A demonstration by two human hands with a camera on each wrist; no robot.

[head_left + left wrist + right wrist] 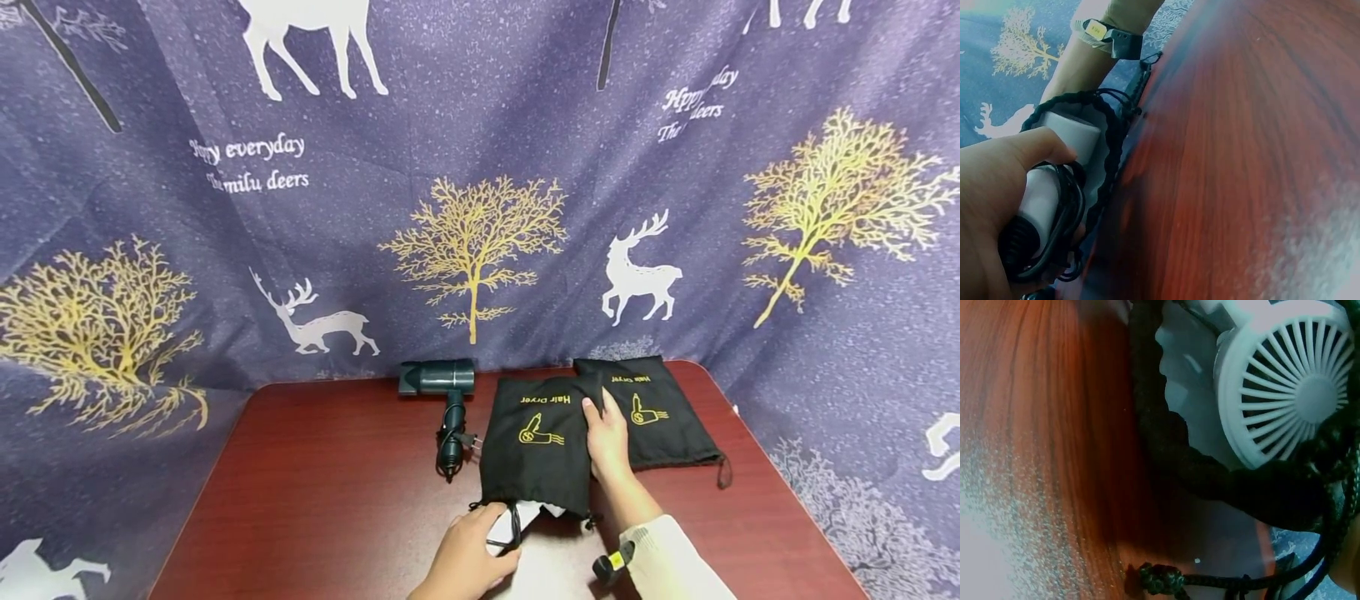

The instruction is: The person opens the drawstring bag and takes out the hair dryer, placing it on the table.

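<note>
A black drawstring bag (536,471) with yellow "Hair Dryer" print lies in the middle of the table, its mouth toward me. Inside that mouth sits a white hair dryer (1072,134), its round slatted grille (1316,400) visible in the right wrist view. My left hand (467,554) grips the dryer's handle (1040,203) together with the black cord (1066,212) bundled along it. My right hand (609,433) holds the bag by its right side, thumb on top; its other fingers are partly hidden. Most of the dryer's body is covered by the bag.
A second black bag (678,433) with the same print lies flat at the right, beside my right hand. To the left of the held bag is a dark green hair dryer (438,377) with its cord wrapped round the handle. A patterned cloth (480,125) hangs behind the table (315,483).
</note>
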